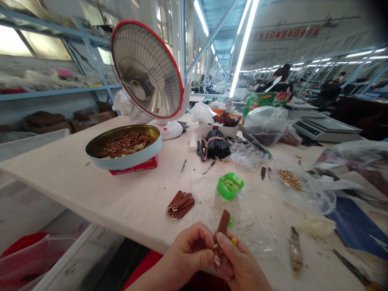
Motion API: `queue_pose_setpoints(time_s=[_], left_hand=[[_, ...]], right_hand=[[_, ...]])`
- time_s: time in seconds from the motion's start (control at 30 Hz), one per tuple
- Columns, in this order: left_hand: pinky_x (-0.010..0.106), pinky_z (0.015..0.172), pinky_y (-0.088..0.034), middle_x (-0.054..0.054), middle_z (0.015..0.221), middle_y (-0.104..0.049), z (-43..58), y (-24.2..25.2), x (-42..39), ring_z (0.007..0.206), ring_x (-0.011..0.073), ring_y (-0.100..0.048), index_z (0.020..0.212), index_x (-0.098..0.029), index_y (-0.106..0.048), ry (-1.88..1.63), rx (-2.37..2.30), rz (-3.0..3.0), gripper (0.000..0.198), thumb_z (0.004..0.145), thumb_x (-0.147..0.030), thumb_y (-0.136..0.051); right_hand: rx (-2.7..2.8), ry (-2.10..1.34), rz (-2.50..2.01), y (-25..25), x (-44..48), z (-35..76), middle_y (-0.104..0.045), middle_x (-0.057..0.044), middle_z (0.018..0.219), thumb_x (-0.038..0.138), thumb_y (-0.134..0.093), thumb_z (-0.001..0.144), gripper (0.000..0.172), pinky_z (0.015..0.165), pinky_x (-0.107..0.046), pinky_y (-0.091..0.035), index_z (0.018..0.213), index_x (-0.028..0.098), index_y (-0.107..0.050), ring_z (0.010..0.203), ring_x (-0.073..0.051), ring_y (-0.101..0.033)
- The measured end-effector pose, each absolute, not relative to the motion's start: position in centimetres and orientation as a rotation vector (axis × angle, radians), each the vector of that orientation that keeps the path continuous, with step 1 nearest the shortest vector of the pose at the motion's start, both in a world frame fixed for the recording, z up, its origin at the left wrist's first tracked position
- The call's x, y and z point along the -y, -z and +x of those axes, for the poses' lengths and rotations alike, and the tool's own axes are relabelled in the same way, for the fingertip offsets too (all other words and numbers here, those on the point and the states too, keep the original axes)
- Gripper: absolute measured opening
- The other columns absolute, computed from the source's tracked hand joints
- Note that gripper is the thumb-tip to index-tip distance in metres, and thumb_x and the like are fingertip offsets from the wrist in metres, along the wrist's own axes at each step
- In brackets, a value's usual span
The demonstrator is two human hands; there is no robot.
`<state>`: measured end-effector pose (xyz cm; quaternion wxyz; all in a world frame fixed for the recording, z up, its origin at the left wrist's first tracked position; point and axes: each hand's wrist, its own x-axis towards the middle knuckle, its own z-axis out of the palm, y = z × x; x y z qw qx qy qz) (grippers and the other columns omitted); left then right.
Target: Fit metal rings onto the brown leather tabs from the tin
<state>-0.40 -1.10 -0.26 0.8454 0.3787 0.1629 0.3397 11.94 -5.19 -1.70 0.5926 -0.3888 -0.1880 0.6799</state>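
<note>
Near the table's front edge my right hand (238,258) is closed on a brown leather strap (223,221), thumb on its face. Small gold hardware (216,249) shows at the strap's lower end. My left hand (194,248) is closed in a pinch at that hardware; its exact shape is partly hidden by the fingers. A small yellow piece (234,241) shows by my right fingers, and a bit of green lies behind the strap. To the left is a small pile of brown straps (181,204) with gold hooks. A green plastic tray (230,186) sits beyond my hands on clear plastic.
A round tin (121,163) of brown straps stands on a red box at left, before a red-rimmed fan (148,68). Gold hardware (289,180) lies in a plastic bag. At right are a tape-wrapped blade (295,250), scissors (351,266) and a scale (327,125). A person sits far behind.
</note>
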Motion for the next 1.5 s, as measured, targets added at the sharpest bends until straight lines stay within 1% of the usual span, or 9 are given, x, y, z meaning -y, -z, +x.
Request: queue_pose_setpoints(time_s=[0.13,0.23,0.4,0.67,0.8,0.93,1.1,1.3,1.5], left_hand=[[0.017,0.062,-0.044,-0.001,0.071,-0.062,-0.2,0.3,0.7,0.065,0.0070,-0.058,0.070,-0.012,-0.053,-0.723,-0.366,0.811,0.024,0.065,-0.015,-0.077],[0.014,0.058,-0.038,-0.003,0.066,-0.057,-0.1,0.6,0.7,0.061,0.0039,-0.051,0.067,-0.012,-0.050,-0.727,-0.448,0.799,0.029,0.063,-0.016,-0.078],[0.015,0.056,-0.034,-0.003,0.065,-0.052,0.1,0.7,1.2,0.060,0.0043,-0.044,0.065,-0.013,-0.047,-0.786,-0.509,0.861,0.033,0.064,-0.026,-0.077],[0.017,0.051,-0.036,-0.003,0.063,-0.052,1.5,-1.0,2.1,0.054,0.0047,-0.047,0.062,-0.015,-0.041,-0.854,-0.703,0.795,0.043,0.060,-0.040,-0.077],[0.018,0.049,-0.038,-0.003,0.055,-0.056,2.1,-0.7,2.3,0.050,0.0070,-0.052,0.063,-0.016,-0.042,-0.822,-0.777,0.725,0.048,0.054,-0.046,-0.078],[0.017,0.047,-0.038,-0.002,0.051,-0.057,2.5,-0.2,2.3,0.048,0.0066,-0.051,0.064,-0.015,-0.044,-0.804,-0.817,0.704,0.051,0.050,-0.050,-0.078],[0.018,0.048,-0.037,-0.005,0.054,-0.055,2.2,-0.6,2.0,0.048,0.0059,-0.050,0.069,-0.014,-0.049,-0.756,-0.848,0.740,0.055,0.045,-0.054,-0.078],[0.023,0.055,-0.039,-0.002,0.055,-0.055,1.1,-1.2,1.5,0.051,0.0083,-0.051,0.067,-0.014,-0.051,-0.567,-0.837,0.847,0.042,0.054,-0.045,-0.074],[0.020,0.049,-0.032,-0.006,0.050,-0.046,1.5,-1.3,1.6,0.047,0.0053,-0.041,0.062,-0.016,-0.044,-0.600,-0.910,0.913,0.016,0.059,-0.026,-0.057]], right_hand=[[0.717,-1.231,-1.259,0.8,5.5,11.9,-0.052,0.002,0.056,0.055,-0.068,0.068,0.040,0.045,-0.019,-0.033,0.069,0.016,-0.062,0.050,-0.010,-0.042],[0.895,-0.938,-1.449,0.1,5.8,11.6,-0.056,0.000,0.058,0.057,-0.059,0.073,0.040,0.053,-0.024,-0.037,0.066,0.018,-0.061,0.056,-0.014,-0.048],[0.901,-0.786,-1.525,0.0,6.0,11.1,-0.056,0.001,0.056,0.056,-0.057,0.074,0.038,0.053,-0.026,-0.037,0.062,0.020,-0.060,0.054,-0.016,-0.049],[0.469,-1.091,-1.218,2.6,6.5,11.8,-0.062,-0.002,0.059,0.049,-0.076,0.062,0.033,0.047,-0.023,-0.044,0.071,0.018,-0.066,0.052,-0.015,-0.053],[0.390,-1.159,-1.074,3.4,6.6,12.3,-0.063,-0.001,0.060,0.041,-0.078,0.064,0.027,0.044,-0.020,-0.043,0.075,0.019,-0.066,0.050,-0.013,-0.052],[0.691,-0.919,-1.230,2.9,6.6,12.3,-0.062,-0.001,0.062,0.047,-0.070,0.071,0.027,0.048,-0.025,-0.044,0.071,0.020,-0.065,0.054,-0.016,-0.053],[0.969,-0.508,-1.614,1.6,6.7,12.3,-0.064,-0.003,0.066,0.059,-0.055,0.076,0.039,0.061,-0.031,-0.041,0.070,0.021,-0.066,0.062,-0.021,-0.056],[0.938,-0.756,-1.579,1.2,6.6,13.0,-0.060,-0.002,0.062,0.056,-0.057,0.076,0.037,0.057,-0.029,-0.041,0.068,0.020,-0.062,0.061,-0.019,-0.053],[0.573,-1.208,-1.256,1.4,6.1,13.0,-0.039,0.006,0.044,0.053,-0.074,0.062,0.043,0.040,-0.021,-0.023,0.055,0.018,-0.051,0.042,-0.008,-0.030]])
